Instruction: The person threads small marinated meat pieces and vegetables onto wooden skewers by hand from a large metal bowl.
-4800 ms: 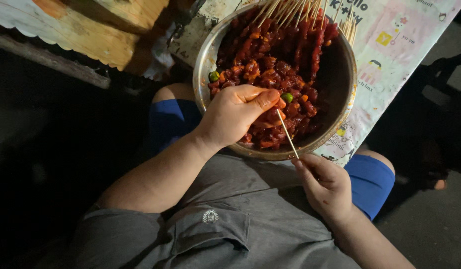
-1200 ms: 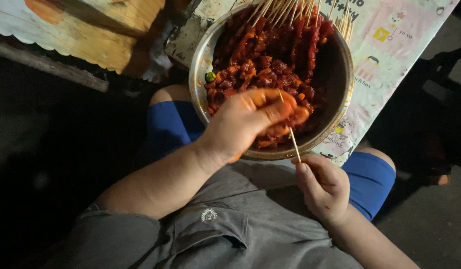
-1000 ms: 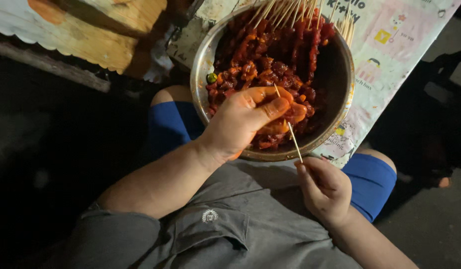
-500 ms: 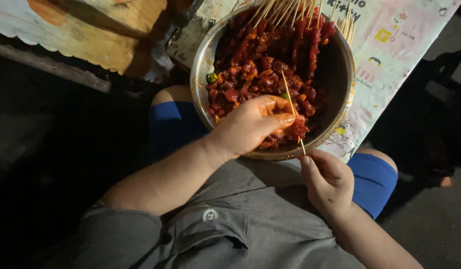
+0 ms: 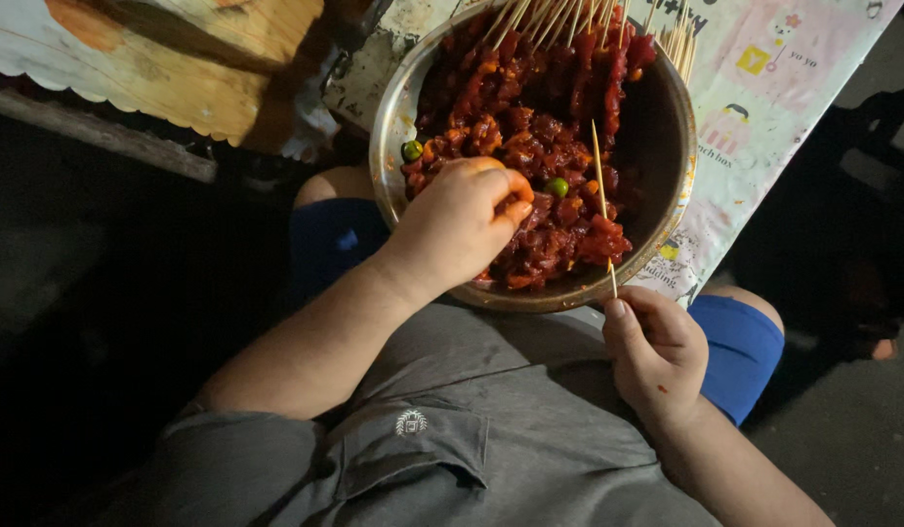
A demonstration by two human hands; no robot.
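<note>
Single head cam, steep downward look, close over lap, metal bowl at frame top.

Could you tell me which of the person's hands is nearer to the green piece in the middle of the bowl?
Left. The left hand is in the bowl, its fingertips close beside the green piece. The right hand is outside the rim, holding the skewer.

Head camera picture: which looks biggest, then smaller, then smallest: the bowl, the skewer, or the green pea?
1. Bowl, by far the largest.
2. Skewer, long but very thin.
3. Green pea, tiny.
</note>
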